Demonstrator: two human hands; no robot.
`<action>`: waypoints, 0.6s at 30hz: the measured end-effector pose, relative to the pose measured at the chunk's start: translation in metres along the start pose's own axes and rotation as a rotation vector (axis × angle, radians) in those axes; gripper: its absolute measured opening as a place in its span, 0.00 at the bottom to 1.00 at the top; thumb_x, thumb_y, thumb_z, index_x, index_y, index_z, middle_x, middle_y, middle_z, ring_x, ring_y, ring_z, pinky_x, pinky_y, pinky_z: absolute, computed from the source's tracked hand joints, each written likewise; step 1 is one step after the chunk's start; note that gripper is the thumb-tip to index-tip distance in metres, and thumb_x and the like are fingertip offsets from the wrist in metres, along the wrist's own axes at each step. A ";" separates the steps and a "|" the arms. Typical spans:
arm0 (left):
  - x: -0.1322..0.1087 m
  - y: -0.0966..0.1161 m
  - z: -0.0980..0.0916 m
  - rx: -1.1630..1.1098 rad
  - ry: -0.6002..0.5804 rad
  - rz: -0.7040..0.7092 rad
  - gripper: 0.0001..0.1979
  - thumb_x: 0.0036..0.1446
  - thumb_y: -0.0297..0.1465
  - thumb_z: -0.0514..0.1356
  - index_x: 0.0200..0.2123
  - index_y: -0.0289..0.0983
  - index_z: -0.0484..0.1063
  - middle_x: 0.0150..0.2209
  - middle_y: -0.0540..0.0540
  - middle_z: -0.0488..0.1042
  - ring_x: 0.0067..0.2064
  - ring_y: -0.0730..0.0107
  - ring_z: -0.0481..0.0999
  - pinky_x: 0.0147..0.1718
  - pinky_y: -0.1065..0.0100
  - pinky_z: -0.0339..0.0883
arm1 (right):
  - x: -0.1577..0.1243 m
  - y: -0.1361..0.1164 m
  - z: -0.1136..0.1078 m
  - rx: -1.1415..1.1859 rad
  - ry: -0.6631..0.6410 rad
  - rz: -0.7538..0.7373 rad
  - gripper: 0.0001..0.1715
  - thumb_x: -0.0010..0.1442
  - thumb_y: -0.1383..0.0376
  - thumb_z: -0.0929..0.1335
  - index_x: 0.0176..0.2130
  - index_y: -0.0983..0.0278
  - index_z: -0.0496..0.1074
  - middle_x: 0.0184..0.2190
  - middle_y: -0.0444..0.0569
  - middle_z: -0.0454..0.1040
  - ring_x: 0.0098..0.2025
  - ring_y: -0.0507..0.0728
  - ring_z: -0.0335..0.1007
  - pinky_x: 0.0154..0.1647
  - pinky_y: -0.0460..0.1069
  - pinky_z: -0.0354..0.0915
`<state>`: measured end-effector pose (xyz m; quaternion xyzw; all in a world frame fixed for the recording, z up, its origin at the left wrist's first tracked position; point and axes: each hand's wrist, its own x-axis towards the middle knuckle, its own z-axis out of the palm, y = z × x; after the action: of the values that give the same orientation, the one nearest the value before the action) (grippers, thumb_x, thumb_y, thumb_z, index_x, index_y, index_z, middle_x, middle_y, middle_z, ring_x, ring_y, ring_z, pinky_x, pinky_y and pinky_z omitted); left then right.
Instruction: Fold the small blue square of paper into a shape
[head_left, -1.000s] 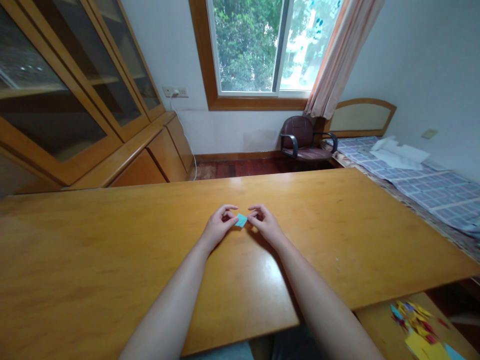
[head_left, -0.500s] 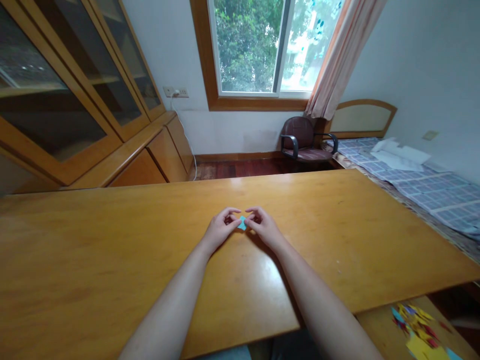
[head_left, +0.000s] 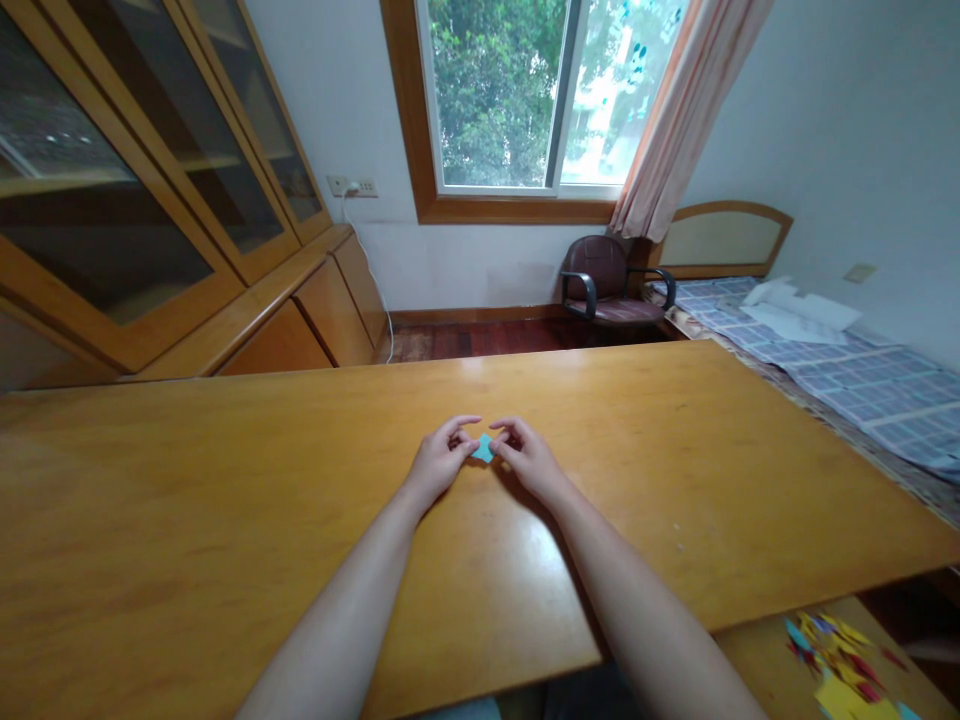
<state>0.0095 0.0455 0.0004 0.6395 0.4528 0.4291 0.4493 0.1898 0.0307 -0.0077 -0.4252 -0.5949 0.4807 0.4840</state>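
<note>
A small light-blue piece of paper (head_left: 484,448) is held between my two hands, just above the middle of the wooden table (head_left: 225,520). My left hand (head_left: 444,455) pinches its left side between thumb and fingers. On the other side, the thumb and fingers of my right hand (head_left: 523,452) pinch the right edge. Both index fingers arch over the paper with their tips apart. The paper looks folded, but it is too small to make out the folds.
Colourful paper pieces (head_left: 836,655) lie in a heap on a lower surface at the bottom right. Beyond the table stand a dark red armchair (head_left: 607,280), a bed with a checked cover (head_left: 847,370) and a glass-fronted cabinet (head_left: 150,330) on the left.
My left thumb has shifted slightly left along the paper, so a little more of the blue shows. My right hand has hardly moved.
</note>
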 end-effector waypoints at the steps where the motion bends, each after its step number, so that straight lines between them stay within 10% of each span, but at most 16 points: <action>1: 0.000 0.001 0.000 0.009 0.007 0.000 0.18 0.53 0.33 0.61 0.48 0.36 0.72 0.25 0.53 0.71 0.29 0.72 0.72 0.32 0.72 0.65 | 0.000 0.000 0.000 -0.007 0.004 -0.005 0.15 0.57 0.62 0.68 0.45 0.62 0.68 0.28 0.41 0.70 0.29 0.51 0.65 0.33 0.47 0.61; 18: 0.002 0.001 -0.003 0.077 -0.004 -0.037 0.11 0.54 0.39 0.62 0.31 0.36 0.74 0.28 0.48 0.78 0.31 0.66 0.78 0.33 0.70 0.69 | 0.003 0.005 -0.003 -0.082 0.147 -0.021 0.15 0.57 0.61 0.68 0.44 0.62 0.70 0.33 0.46 0.74 0.33 0.53 0.70 0.37 0.49 0.65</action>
<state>0.0074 0.0474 0.0026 0.6489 0.4797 0.4016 0.4331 0.1923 0.0348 -0.0119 -0.4725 -0.5815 0.4181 0.5137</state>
